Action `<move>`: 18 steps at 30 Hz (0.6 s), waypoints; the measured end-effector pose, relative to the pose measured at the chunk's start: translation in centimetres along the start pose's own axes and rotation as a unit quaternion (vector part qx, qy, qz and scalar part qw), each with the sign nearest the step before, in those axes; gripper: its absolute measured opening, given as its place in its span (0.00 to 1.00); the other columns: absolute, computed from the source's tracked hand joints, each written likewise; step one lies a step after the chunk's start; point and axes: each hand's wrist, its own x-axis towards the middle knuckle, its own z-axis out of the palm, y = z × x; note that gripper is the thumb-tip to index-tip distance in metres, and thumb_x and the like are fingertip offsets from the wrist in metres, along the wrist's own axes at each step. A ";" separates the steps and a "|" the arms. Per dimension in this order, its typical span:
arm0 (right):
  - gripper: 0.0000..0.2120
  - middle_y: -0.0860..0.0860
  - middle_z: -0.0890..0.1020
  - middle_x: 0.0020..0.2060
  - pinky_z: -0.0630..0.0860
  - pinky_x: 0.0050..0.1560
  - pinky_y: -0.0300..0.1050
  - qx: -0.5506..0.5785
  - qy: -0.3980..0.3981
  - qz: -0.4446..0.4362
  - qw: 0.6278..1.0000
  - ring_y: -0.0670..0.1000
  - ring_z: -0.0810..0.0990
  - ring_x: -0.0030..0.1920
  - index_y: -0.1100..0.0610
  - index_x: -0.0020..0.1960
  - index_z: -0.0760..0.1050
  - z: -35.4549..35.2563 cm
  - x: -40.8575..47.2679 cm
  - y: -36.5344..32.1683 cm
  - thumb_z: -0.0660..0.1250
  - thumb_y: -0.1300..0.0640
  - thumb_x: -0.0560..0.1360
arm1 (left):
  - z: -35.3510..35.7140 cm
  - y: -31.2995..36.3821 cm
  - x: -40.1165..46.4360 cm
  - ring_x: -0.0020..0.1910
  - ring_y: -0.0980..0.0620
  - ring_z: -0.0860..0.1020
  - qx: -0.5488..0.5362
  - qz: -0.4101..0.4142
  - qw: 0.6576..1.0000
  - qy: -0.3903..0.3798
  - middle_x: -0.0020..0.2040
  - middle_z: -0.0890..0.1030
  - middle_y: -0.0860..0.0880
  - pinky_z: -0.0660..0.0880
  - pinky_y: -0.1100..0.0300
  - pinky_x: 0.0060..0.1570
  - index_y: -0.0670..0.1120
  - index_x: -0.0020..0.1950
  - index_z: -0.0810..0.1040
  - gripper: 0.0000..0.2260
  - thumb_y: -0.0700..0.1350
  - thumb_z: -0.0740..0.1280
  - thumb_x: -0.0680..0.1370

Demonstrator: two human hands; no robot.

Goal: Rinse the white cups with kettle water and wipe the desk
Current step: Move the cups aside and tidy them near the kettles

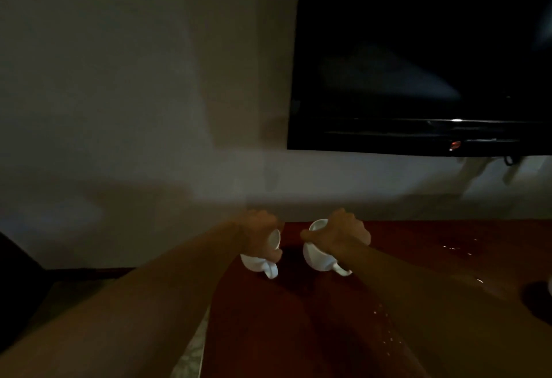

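Note:
Two white cups with handles are held over the far left part of the dark red desk (403, 258). My left hand (258, 232) grips the left white cup (263, 264), which is tilted with its mouth facing right. My right hand (343, 234) grips the right white cup (316, 255) over its rim, handle pointing toward me. Both cups sit close to the wall, about a hand's width apart. Water droplets (385, 333) glint on the desk near my right forearm and further right. No kettle is in view.
A black wall-mounted television (418, 64) hangs above the desk's right half. The desk's left edge runs down past my left forearm, with pale patterned floor (191, 353) beside it. A dark round object (537, 300) sits at the right border. The room is dim.

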 end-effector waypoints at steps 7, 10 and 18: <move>0.33 0.53 0.84 0.53 0.80 0.46 0.45 0.012 -0.020 0.051 0.998 0.54 0.84 0.53 0.57 0.59 0.78 3.5 0.4 -5.8 0.80 0.38 0.62 | 0.5 -5.1 0.6 0.58 0.48 0.77 -0.007 0.010 1.000 0.014 0.62 0.78 0.48 0.68 0.60 0.47 0.47 0.68 0.74 0.28 0.58 0.73 0.73; 0.32 0.53 0.83 0.55 0.79 0.47 0.44 -0.005 -0.017 0.079 0.997 0.53 0.84 0.54 0.58 0.60 0.77 4.5 0.8 -7.3 0.79 0.40 0.65 | 1.2 -6.2 1.3 0.60 0.47 0.77 -0.006 0.022 1.000 0.016 0.64 0.78 0.47 0.69 0.60 0.49 0.46 0.71 0.73 0.31 0.59 0.73 0.73; 0.33 0.55 0.78 0.62 0.77 0.48 0.47 -0.059 -0.022 0.113 0.992 0.55 0.81 0.59 0.58 0.67 0.69 4.8 2.0 -8.9 0.76 0.43 0.71 | 0.7 -6.5 2.6 0.57 0.45 0.78 -0.008 0.049 0.999 -0.004 0.60 0.79 0.46 0.70 0.56 0.47 0.46 0.68 0.73 0.28 0.59 0.73 0.73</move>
